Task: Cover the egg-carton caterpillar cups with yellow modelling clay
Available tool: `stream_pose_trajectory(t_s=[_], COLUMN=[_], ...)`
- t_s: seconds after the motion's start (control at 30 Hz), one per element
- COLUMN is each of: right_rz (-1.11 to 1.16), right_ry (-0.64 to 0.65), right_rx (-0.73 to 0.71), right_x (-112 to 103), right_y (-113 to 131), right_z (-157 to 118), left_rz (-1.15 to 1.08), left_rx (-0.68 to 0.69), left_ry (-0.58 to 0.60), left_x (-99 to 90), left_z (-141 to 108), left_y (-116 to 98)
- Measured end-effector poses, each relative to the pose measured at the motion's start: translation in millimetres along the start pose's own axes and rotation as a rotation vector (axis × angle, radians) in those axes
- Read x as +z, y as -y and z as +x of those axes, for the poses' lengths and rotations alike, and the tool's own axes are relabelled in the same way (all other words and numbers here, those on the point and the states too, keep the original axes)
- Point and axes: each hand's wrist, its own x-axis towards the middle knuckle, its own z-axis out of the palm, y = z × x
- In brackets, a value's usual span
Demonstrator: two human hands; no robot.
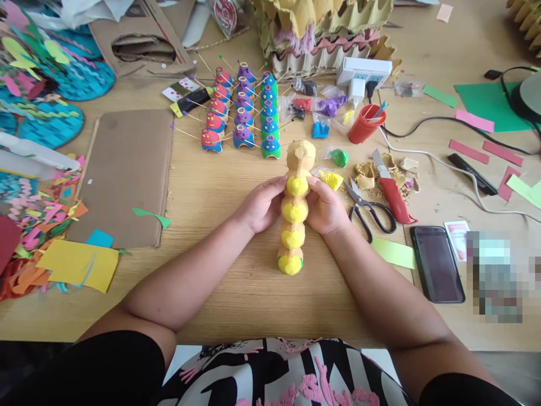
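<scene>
- Grasps strip [294,223] with left hand [264,206] and right hand [327,207], one on each side.
- Shows yellow clay [292,239] on four domes [295,211]; bare on the farthest.
- Sits over table [236,299], left of scissors [359,202].

Two hands [262,205], one yellow strip [295,211], three decorated strips [243,102]

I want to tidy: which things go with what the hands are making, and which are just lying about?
Probably belonging:
bumpy strip, held by the left hand and right hand
yellow clay, matching its bumps
green clay, matching its near end's edges

Probably lying about:
phone
cardboard sheet
yellow paper
</scene>
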Motion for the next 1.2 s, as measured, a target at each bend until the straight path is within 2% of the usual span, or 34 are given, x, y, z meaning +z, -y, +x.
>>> stream_pose_trajectory(t_s=[0.3,0.47,0.83,1.2], right_rz=[-0.025,-0.064,-0.045,-0.043], right_ry=[0.099,0.148,0.106,0.067], right_rx=[-0.028,-0.062,-0.113,-0.109], right_x=[-3.4,-3.7,-0.4,-1.1], right_y=[0.6,0.2,-4.2,-5.1], right_z=[0.7,0.7,2.0,2.5], left_rz=[-0.066,-0.079,-0.068,-0.078], left_rx=[-0.013,-0.024,-0.028,-0.047], left_ry=[-0.060,-0.080,-0.100,-0.076], left_x=[8.0,5.0,9.2,4.1], left_z=[-3.1,-3.0,-4.1,-2.0], left_y=[-3.6,-5.9,-6.5,-5.9])
